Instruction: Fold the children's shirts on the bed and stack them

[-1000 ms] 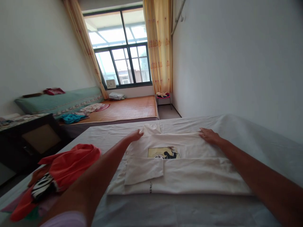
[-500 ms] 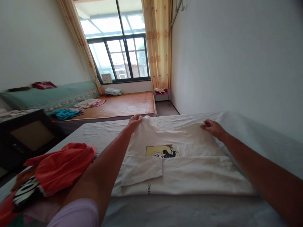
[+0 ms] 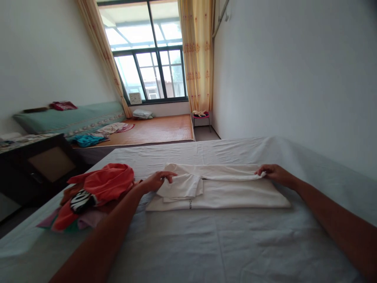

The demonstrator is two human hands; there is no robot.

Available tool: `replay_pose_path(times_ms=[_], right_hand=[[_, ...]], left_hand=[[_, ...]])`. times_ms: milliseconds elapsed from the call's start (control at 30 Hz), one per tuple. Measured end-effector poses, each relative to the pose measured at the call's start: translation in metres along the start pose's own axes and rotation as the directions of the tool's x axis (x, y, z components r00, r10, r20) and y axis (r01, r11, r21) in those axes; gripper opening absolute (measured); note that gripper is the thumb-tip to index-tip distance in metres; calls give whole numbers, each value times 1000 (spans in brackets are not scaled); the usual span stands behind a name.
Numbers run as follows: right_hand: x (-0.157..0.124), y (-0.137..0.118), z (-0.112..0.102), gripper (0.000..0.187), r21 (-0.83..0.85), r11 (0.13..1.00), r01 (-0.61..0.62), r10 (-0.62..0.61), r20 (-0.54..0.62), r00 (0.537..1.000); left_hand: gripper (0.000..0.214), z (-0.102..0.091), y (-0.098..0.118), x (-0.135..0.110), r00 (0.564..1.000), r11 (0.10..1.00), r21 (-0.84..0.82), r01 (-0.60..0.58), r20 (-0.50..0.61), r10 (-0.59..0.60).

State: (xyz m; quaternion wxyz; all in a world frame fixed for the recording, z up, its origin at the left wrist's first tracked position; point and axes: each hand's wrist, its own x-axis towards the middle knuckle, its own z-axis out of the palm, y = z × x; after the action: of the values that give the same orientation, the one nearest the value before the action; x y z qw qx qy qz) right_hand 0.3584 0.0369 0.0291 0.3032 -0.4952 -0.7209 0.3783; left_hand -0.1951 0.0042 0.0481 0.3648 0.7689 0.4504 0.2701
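Observation:
A white T-shirt (image 3: 235, 193) lies folded into a long strip on the sheeted bed, its far part turned over onto the near part. A short sleeve sits on top at the left, and a bit of dark lettering shows below it. My left hand (image 3: 157, 181) grips the shirt at its left end, beside the sleeve. At the right end my right hand (image 3: 275, 173) pinches the edge of the folded-over layer. The printed picture on the shirt is now hidden inside the fold.
Left of the shirt is a heap of clothes (image 3: 108, 182), mostly red. The pale bed sheet (image 3: 188, 247) spreads under everything. Beyond stand a dark cabinet (image 3: 50, 163), a second bed with a brown mat (image 3: 159, 127) and a pink stool (image 3: 201, 115). A white wall (image 3: 288, 78) rises at the right.
Both hands have come nearer to me, bringing the shirt's far side over the near fold. The shirt is now a narrower strip, and its printed picture is covered.

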Motion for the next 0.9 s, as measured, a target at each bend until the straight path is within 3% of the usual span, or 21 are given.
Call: replay_pose_path(times_ms=[67,167,300,400,467,533,600,667,700,800,900], right_hand=[[1,-1,-1,21,-76,997,-2,-2,-46,999],[4,-2,-4,25,-310,951,-4,-29,-101,994],[13,-3,-2,25,-619,778,-107,-4,-175,985],[21,-15,7,26,-750,610,-254,70,-268,961],[27,-33,23,28,-815,511,-273,31,-300,953],[31,-59,49,38,-851,508,-134,-115,-221,968],[32,-89,84,51,-796,581,169,-287,-6,958],[28,-118,124,58,-641,605,472,-424,242,873],[26,-130,143,62,-576,594,562,-472,317,823],[22,-152,185,59,-488,532,692,-537,438,721],[26,-155,202,35,-463,487,740,-571,473,671]], left_hand=[[33,1,3,-4,1000,999,15,-28,10,28],[37,1,8,-8,999,995,-98,-32,-2,32],[32,8,13,-14,996,995,-45,-85,-24,84],[27,12,16,-19,989,985,92,-145,42,142],[26,13,17,-22,980,969,157,-191,88,178],[25,11,16,-23,973,958,181,-223,98,208],[25,8,14,-23,972,959,163,-232,61,225],[26,7,12,-23,973,964,131,-230,-3,232],[27,6,12,-22,972,965,123,-230,-24,234],[27,7,13,-22,968,959,140,-245,-14,249],[24,7,16,-23,959,946,159,-284,55,278]])
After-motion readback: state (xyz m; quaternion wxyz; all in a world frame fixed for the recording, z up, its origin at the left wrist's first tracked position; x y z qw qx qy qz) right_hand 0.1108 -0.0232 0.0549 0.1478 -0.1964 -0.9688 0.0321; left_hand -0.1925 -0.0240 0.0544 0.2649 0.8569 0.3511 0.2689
